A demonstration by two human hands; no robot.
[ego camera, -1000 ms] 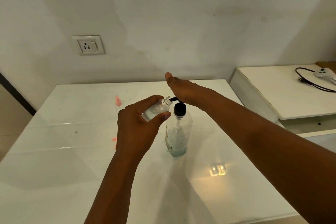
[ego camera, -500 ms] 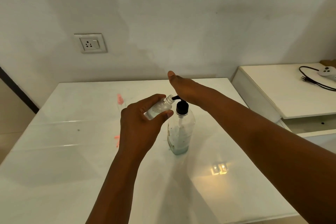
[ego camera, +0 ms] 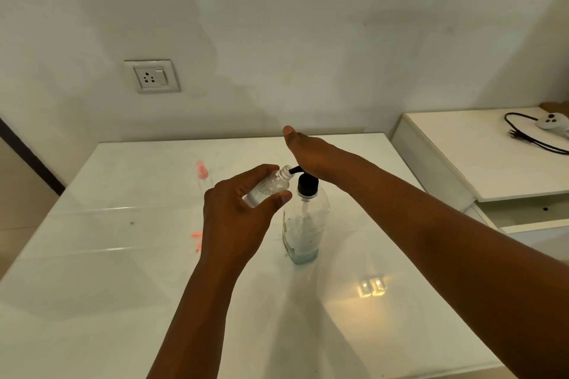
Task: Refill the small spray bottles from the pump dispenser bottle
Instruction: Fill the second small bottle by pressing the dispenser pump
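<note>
A clear pump dispenser bottle point(ego camera: 303, 224) with a black collar stands upright in the middle of the white table point(ego camera: 92, 286); a little pale liquid sits at its bottom. My right hand point(ego camera: 311, 154) lies flat on the black pump head, palm down, fingers stretched out. My left hand point(ego camera: 237, 215) grips a small clear spray bottle point(ego camera: 271, 186), uncapped and tilted, with its open neck against the black pump nozzle. Another small clear spray bottle with a pink cap point(ego camera: 202, 174) stands further back on the left.
Pink parts point(ego camera: 197, 240) lie on the table left of my left hand. A wall socket point(ego camera: 152, 76) is on the wall behind. To the right stands a white cabinet point(ego camera: 480, 157) with a black cable and white controller point(ego camera: 551, 124).
The view has shifted slightly. Both hands keep their places, the small bottle's neck staying at the nozzle and my right palm on the pump head.
</note>
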